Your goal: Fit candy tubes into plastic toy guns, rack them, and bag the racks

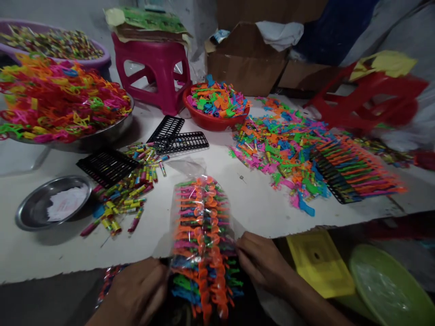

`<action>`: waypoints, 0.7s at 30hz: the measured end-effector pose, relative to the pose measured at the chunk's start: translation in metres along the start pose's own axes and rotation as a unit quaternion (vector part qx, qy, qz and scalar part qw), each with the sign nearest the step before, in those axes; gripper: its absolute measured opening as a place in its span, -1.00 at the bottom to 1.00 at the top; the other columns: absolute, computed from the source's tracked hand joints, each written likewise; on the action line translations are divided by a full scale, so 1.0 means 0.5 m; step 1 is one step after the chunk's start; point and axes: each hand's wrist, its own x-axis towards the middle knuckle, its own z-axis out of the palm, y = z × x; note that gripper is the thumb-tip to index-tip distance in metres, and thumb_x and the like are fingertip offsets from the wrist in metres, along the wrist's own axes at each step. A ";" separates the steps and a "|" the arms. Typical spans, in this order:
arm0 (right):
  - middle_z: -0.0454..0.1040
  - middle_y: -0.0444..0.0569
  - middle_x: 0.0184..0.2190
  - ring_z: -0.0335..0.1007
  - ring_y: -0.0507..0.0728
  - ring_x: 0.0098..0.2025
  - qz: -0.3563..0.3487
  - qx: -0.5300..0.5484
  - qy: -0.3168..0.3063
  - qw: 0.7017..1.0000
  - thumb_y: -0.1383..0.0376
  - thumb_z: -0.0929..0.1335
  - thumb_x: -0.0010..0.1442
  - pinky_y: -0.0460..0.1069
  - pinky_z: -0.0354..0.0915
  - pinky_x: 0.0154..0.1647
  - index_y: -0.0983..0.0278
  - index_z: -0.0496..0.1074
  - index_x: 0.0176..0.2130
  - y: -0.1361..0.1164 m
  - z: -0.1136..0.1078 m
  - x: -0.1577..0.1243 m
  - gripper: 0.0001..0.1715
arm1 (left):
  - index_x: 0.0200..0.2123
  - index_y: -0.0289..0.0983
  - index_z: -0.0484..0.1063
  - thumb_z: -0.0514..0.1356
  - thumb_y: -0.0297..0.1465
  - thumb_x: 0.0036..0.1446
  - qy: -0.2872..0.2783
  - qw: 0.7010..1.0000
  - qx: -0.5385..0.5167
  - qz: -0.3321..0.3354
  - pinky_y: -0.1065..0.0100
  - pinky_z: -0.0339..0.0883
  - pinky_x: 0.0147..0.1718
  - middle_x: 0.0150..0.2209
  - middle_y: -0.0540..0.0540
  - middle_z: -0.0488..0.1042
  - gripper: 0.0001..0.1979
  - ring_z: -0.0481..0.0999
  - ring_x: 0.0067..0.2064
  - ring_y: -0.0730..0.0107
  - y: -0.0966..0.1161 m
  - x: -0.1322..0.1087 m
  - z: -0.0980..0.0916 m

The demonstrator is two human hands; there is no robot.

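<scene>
A clear plastic bag (188,167) lies at the table's front edge, drawn over most of a long double row of small plastic toys (219,283). The toys have orange round ends along the middle and pink, green and blue parts sticking out at the sides. Their near end shows outside the bag. My left hand (136,287) is closed at the bag's left edge, its fingertips partly hidden. On the other side my right hand (260,260) pinches the bag's right edge, fingers curled.
Black racks (107,166) and small printed tubes (136,197) lie left, beside a metal bowl (25,213) with paper slips. Loose toys (272,145) and a filled rack (360,167) spread right. Behind are a red basin (215,122) and a pink stool (158,63).
</scene>
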 end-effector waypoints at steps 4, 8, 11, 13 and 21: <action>0.32 -0.09 -0.54 0.21 0.02 -0.49 -0.006 -0.037 0.084 0.996 0.35 0.23 0.15 -0.10 0.15 -0.50 0.30 0.32 -0.29 0.004 -0.006 0.029 -0.89 | -0.50 -0.25 0.21 -0.01 -0.48 0.14 0.033 0.997 0.043 -0.048 0.43 0.07 -0.58 -0.62 0.05 0.23 -0.84 0.26 -0.60 0.50 -0.005 0.030 0.003; 0.35 -0.09 -0.51 0.23 0.02 -0.48 -0.038 -0.063 0.105 0.992 0.37 0.24 0.16 -0.09 0.18 -0.48 0.28 0.30 -0.20 0.001 -0.005 0.042 -0.84 | -0.38 -0.27 0.27 0.04 -0.42 0.13 0.090 0.991 0.080 -0.060 0.43 0.09 -0.55 -0.57 0.03 0.28 -0.93 0.30 -0.56 0.49 -0.006 0.043 0.004; 0.36 -0.08 -0.52 0.24 0.02 -0.48 -0.063 -0.030 0.082 0.994 0.42 0.20 0.16 -0.08 0.18 -0.47 0.27 0.30 -0.28 -0.004 -0.006 0.038 -0.86 | -0.36 -0.28 0.27 0.03 -0.50 0.12 0.082 0.995 0.055 -0.021 0.43 0.06 -0.56 -0.59 0.04 0.26 -0.94 0.26 -0.57 0.50 0.002 0.045 0.001; 0.36 -0.07 -0.51 0.24 0.03 -0.47 -0.070 0.002 0.072 0.995 0.45 0.20 0.13 -0.08 0.19 -0.47 0.28 0.29 -0.28 -0.004 -0.008 0.029 -0.85 | -0.37 -0.28 0.27 0.02 -0.55 0.12 0.066 0.997 0.032 0.019 0.42 0.05 -0.58 -0.60 0.03 0.27 -0.91 0.24 -0.58 0.50 0.007 0.044 -0.001; 0.37 -0.02 -0.36 0.28 0.03 -0.43 0.058 0.056 0.036 0.996 0.39 0.22 0.06 -0.09 0.25 -0.45 0.27 0.26 -0.10 0.039 0.026 0.016 -0.65 | -0.32 -0.27 0.26 0.04 -0.46 0.11 0.066 0.998 0.012 -0.012 0.48 0.19 -0.58 -0.57 0.02 0.35 -0.95 0.34 -0.58 0.51 -0.037 0.006 0.024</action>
